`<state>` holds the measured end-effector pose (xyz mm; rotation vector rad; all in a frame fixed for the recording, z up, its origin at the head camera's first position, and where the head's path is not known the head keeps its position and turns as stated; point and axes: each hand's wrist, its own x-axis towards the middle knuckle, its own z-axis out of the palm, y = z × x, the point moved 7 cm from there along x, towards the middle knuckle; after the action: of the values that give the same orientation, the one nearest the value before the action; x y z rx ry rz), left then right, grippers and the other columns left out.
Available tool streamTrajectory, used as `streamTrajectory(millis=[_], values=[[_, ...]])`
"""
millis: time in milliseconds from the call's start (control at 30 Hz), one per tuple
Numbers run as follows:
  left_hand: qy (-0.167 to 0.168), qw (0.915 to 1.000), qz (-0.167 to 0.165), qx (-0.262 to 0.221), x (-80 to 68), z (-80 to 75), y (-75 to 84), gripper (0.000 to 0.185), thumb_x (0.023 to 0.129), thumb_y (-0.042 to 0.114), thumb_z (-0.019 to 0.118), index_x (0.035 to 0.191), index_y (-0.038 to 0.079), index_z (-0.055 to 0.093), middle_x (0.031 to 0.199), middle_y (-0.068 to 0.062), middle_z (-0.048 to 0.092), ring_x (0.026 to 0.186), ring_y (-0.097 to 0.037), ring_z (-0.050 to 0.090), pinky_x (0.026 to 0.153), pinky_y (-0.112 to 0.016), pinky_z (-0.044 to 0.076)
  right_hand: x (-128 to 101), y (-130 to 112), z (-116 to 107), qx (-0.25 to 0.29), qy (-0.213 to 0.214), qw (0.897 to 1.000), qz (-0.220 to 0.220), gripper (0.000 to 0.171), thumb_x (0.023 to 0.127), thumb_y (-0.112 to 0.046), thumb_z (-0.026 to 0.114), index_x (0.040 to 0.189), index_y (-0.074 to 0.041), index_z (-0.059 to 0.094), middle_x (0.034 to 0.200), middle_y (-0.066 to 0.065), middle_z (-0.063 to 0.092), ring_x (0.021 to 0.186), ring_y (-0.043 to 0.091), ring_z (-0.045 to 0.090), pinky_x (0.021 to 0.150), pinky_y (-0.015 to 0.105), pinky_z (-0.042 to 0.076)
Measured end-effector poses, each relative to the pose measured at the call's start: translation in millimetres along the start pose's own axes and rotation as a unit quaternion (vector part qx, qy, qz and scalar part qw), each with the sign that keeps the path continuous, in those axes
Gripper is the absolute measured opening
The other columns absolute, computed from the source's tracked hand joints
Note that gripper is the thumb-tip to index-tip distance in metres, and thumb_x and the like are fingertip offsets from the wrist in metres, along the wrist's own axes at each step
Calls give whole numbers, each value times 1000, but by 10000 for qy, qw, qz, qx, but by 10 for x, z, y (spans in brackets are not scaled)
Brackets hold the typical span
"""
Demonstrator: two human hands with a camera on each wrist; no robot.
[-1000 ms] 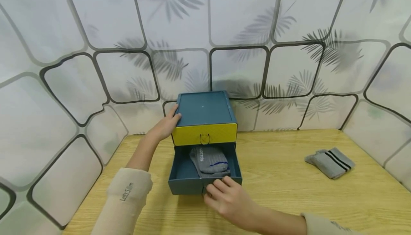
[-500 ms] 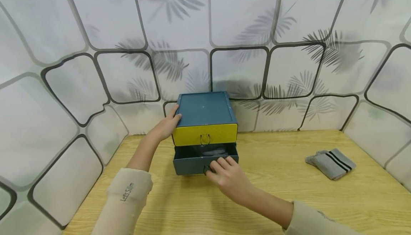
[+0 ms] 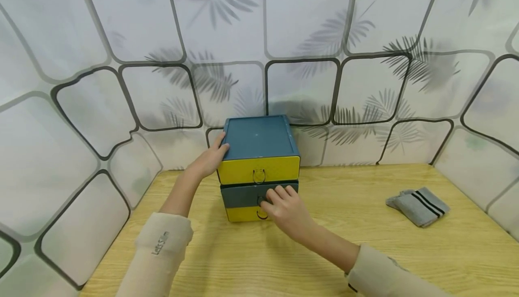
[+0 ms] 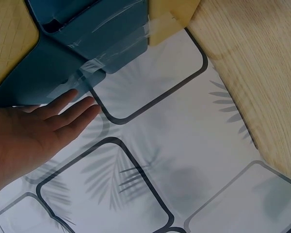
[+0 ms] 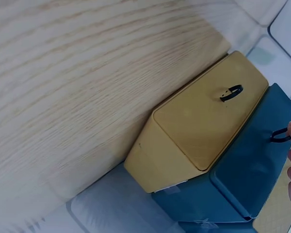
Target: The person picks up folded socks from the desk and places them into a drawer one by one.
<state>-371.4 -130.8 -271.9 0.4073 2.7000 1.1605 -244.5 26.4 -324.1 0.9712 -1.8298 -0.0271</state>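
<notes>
A small chest of drawers [image 3: 259, 138] stands against the back wall, with a yellow top drawer [image 3: 243, 171], a blue middle drawer [image 3: 240, 196] and a yellow bottom drawer [image 3: 241, 214]. Its middle drawer is almost flush with the others, so the grey socks inside are hidden. My right hand [image 3: 289, 211] pinches the black ring pull [image 5: 280, 136] of that drawer between thumb and fingers. On the chest's left side rests my left hand [image 3: 208, 158], fingers extended, as the left wrist view [image 4: 53, 124] also shows.
To the right on the wooden table [image 3: 344, 243] lies a folded grey sock pair [image 3: 421, 206] with black stripes. Wallpapered panels [image 3: 227, 89] enclose the table at the back and both sides. Clear tape [image 4: 94, 65] runs along the chest's side.
The blue middle drawer has slid inward from well out to nearly closed, and the socks in it have gone from sight. My right hand moved forward with it; the left stayed put.
</notes>
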Motion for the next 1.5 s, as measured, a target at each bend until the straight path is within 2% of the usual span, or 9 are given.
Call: streamTrajectory(millis=[267,400,533,600,733,833,1033,1233,1500], values=[[-11,10000,-10,5,-3,-10,4,58,101,39,17,148,19,-10,152,-11,-6,136,-34,4,106,-53,12,0,69,108,66,-154,9998,147,19,80,-4,68,65,-15,63,68,3,46,62,20,40,54,28,31],[-28,10000,-15,-17,-8,-6,5,58,101,39,17,148,19,-10,152,-11,-6,136,-34,4,106,-53,12,-4,52,94,122,68,9998,118,24,94,-11,52,76,-14,68,72,3,52,63,20,46,54,27,34],[-50,10000,3,-52,-14,-4,5,58,101,39,17,148,19,-10,152,-11,-7,136,-33,2,106,-53,11,-70,-58,69,273,418,9983,-297,32,100,-17,39,85,-12,67,74,2,56,61,17,50,51,25,37],[-43,10000,17,-78,-19,-10,11,58,101,39,18,148,19,-10,152,-10,-8,136,-32,1,106,-52,10,-141,-137,113,340,236,9973,-602,31,100,-16,39,85,-13,65,74,1,57,61,16,51,51,25,38],[-9,10000,50,-68,-25,-26,29,58,101,38,18,148,19,-10,152,-10,-8,136,-33,1,106,-53,10,-323,-237,340,195,-879,9926,-818,9,93,-16,54,95,-14,63,82,0,59,70,16,55,56,25,44],[-31,10000,23,-39,-25,-18,27,58,101,39,18,148,19,-10,152,-11,-7,136,-34,2,106,-53,11,-428,-245,491,-64,-1400,9877,-697,18,82,-14,66,100,-13,62,85,1,59,73,16,57,56,25,45],[-71,10000,-9,-67,-31,7,11,58,101,39,18,148,20,-10,152,-10,-8,136,-34,3,105,-54,11,-439,-202,577,-208,-1290,9897,-583,12,90,-12,55,89,-14,66,81,2,60,69,17,56,53,25,43],[-27,10000,17,-82,-39,6,17,58,101,39,18,148,20,-9,152,-9,-7,136,-32,2,106,-53,11,-401,-196,586,-294,-1391,9868,-770,9,78,-17,72,86,-17,72,85,1,61,74,17,54,56,25,44],[-26,10000,31,-67,-31,11,23,58,101,39,18,148,19,-10,152,-8,-8,137,-31,1,106,-52,10,-408,-190,549,-144,-1351,9864,-928,5,77,-10,69,78,-14,71,87,1,59,74,17,49,56,25,40]])
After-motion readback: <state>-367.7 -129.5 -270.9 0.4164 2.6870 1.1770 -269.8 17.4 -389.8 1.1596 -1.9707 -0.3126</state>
